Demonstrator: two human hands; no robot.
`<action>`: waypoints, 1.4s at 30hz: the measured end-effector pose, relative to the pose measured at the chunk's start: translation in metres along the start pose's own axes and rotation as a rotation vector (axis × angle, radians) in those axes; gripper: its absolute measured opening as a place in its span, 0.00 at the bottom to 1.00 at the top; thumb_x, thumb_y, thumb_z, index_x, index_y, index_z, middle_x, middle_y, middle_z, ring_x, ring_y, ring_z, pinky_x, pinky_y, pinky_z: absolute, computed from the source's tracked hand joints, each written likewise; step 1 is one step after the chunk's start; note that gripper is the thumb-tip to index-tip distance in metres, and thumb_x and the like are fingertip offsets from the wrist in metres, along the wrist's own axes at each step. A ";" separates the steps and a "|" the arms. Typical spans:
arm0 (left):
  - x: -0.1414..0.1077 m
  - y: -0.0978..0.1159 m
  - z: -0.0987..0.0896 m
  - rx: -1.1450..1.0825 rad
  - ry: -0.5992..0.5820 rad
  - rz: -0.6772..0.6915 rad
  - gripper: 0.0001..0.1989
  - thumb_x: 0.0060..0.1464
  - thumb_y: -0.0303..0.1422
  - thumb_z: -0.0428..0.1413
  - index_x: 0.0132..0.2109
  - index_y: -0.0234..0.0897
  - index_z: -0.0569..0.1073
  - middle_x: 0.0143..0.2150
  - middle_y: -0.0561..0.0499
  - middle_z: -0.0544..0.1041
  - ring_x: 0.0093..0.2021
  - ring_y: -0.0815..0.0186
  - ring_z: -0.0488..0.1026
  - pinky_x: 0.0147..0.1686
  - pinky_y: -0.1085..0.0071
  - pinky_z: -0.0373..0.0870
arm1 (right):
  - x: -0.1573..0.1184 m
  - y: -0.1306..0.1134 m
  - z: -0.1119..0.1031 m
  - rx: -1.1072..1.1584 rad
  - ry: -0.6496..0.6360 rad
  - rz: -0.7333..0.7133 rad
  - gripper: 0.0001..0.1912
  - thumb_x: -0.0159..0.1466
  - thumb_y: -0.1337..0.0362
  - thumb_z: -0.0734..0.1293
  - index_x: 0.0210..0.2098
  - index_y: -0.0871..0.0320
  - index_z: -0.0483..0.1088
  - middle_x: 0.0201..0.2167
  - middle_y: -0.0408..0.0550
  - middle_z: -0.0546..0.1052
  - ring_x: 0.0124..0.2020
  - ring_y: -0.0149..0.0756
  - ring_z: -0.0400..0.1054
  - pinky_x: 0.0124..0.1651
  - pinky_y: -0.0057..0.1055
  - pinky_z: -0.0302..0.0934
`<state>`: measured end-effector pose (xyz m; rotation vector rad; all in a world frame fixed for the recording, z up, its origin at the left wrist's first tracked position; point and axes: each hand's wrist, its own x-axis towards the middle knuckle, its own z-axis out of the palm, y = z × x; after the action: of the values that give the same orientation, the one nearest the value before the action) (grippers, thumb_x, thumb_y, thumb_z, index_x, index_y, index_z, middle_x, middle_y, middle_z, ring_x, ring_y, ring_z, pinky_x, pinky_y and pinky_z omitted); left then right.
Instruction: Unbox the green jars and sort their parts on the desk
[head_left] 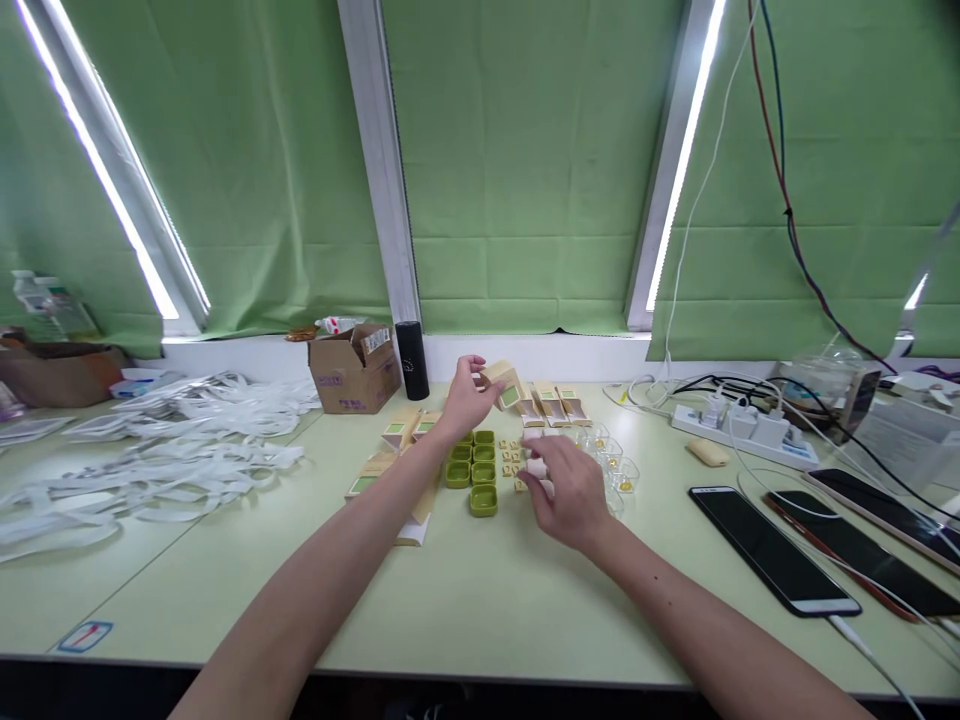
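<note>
My left hand [471,395] is raised over the back of the table, its fingers closed on a small tan cardboard box [510,392] with a green label. My right hand [570,490] is low over the table, thumb and fingers curled around a small whitish piece [536,467]; more such pieces lie partly hidden beneath it. Left of it are small tan square pieces [511,456] in rows. Olive-green square cups [484,501] stand in columns beside those. Clear cups [625,476] with yellow bottoms are grouped to the right. Several tan boxes [555,408] lie behind.
More tan boxes [371,470] lie under my left forearm. White strips [217,430] are heaped at left. A brown carton [354,370] and black cylinder [412,360] stand at the back. Phones [772,550], cables and a power strip [742,430] occupy the right.
</note>
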<state>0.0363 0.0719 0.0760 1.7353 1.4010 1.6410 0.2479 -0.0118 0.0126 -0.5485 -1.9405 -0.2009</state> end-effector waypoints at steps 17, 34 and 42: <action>-0.112 0.034 -0.004 -0.496 -0.094 -0.094 0.22 0.61 0.48 0.61 0.54 0.43 0.66 0.50 0.47 0.72 0.50 0.61 0.75 0.50 0.64 0.74 | 0.003 -0.005 0.010 0.353 0.085 0.557 0.33 0.65 0.51 0.72 0.65 0.52 0.60 0.49 0.54 0.76 0.39 0.44 0.73 0.41 0.45 0.72; -0.137 0.030 0.016 -0.170 -0.104 0.026 0.26 0.60 0.41 0.64 0.60 0.40 0.64 0.59 0.40 0.72 0.58 0.56 0.73 0.57 0.55 0.74 | -0.001 0.002 0.012 0.913 -0.045 0.531 0.22 0.72 0.45 0.63 0.58 0.50 0.64 0.53 0.54 0.77 0.49 0.45 0.75 0.46 0.43 0.75; -0.137 0.029 0.006 0.228 0.021 0.407 0.24 0.60 0.28 0.59 0.61 0.42 0.63 0.58 0.41 0.67 0.61 0.54 0.69 0.58 0.53 0.73 | 0.000 0.002 0.005 0.659 0.037 0.442 0.20 0.74 0.50 0.62 0.61 0.50 0.67 0.61 0.55 0.70 0.57 0.45 0.71 0.53 0.44 0.75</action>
<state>0.0770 -0.0522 0.0247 2.2615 1.3519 1.7549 0.2442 -0.0084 0.0106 -0.5002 -1.6669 0.6811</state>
